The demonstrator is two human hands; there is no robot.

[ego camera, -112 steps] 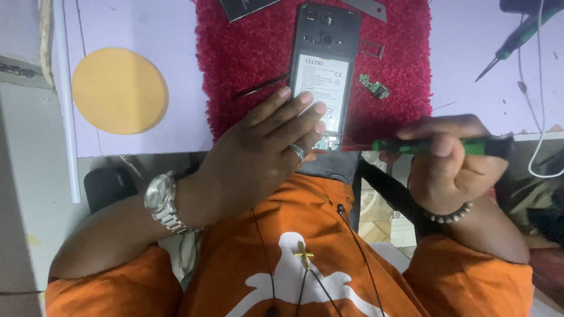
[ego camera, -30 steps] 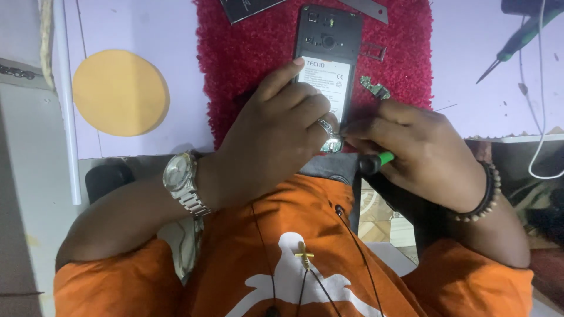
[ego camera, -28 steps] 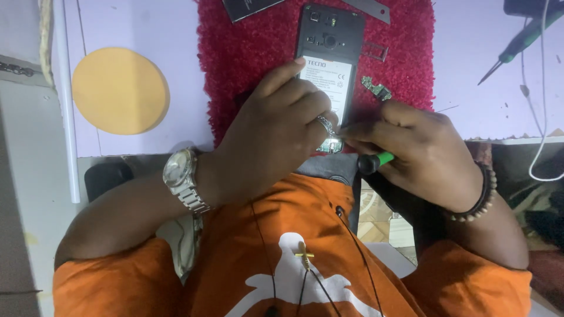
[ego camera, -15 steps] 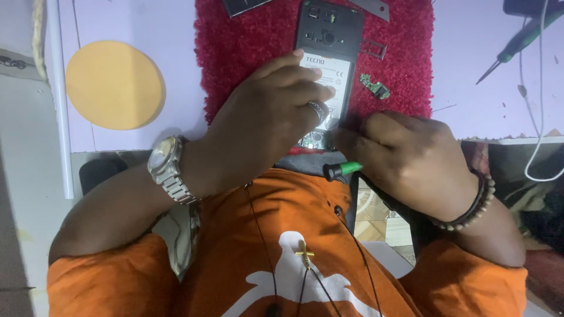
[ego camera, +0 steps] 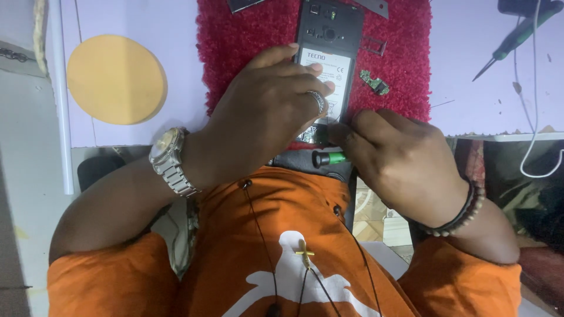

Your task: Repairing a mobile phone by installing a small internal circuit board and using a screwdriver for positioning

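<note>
A black phone point(ego camera: 329, 35) with its back cover off lies face down on a red fuzzy mat point(ego camera: 247, 35), its white-labelled battery showing. My left hand point(ego camera: 264, 111), with a ring and a metal wristwatch, rests flat on the phone's lower half and holds it down. My right hand point(ego camera: 399, 158), with a bead bracelet, grips a green-handled screwdriver point(ego camera: 329, 157) at the phone's lower edge. The screwdriver's black end points toward my body. Its tip is hidden under my fingers.
A small green circuit part point(ego camera: 374, 82) and a metal tray piece point(ego camera: 373, 45) lie on the mat right of the phone. A yellow round pad point(ego camera: 116, 79) sits on the left. Another green screwdriver point(ego camera: 517, 38) and a white cable point(ego camera: 537, 117) are at the right.
My right hand has turned from holding the screwdriver sideways to gripping it close against the phone's lower edge. My left hand stays pressed on the phone, shifted slightly.
</note>
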